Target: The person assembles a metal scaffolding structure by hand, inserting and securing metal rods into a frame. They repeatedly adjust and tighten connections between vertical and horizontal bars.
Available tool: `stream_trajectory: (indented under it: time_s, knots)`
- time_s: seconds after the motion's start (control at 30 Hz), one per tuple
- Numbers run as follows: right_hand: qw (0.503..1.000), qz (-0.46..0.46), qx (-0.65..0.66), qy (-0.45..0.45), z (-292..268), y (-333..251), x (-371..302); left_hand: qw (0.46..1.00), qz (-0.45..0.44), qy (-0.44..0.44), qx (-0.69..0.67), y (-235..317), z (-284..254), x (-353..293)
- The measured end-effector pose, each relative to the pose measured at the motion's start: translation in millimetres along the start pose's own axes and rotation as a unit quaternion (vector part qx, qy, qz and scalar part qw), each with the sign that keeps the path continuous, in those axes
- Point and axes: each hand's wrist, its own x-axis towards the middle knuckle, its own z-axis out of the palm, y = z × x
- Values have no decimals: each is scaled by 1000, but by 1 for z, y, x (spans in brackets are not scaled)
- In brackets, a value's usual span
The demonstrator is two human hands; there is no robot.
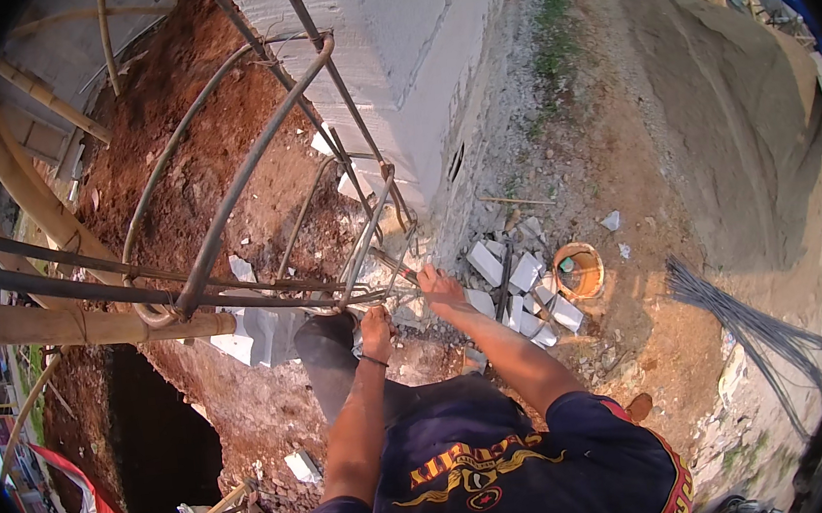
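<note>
My right grip (442, 291) curls at the near end of a dark bar (394, 262); left grip (376, 335) bunched, just beside the rebar cage (228, 203). Can't tell what either grasps. Cage extends left and far. Right: broken white blocks (525, 272), orange bucket (584, 289).
</note>
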Motion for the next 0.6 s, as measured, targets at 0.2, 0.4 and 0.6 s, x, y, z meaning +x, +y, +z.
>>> stream_trajectory:
  time_s: [0.2,0.4,0.6]
  knots:
    - [999,-38,14,16,-12,-14,-8,990,-107,-51,-76,2,-1,3]
    - [996,-83,40,-21,-11,-22,3,966,-179,-75,-171,6,-8,4]
    - [993,-61,102,-10,-9,-23,9,986,119,-98,69,27,-10,10]
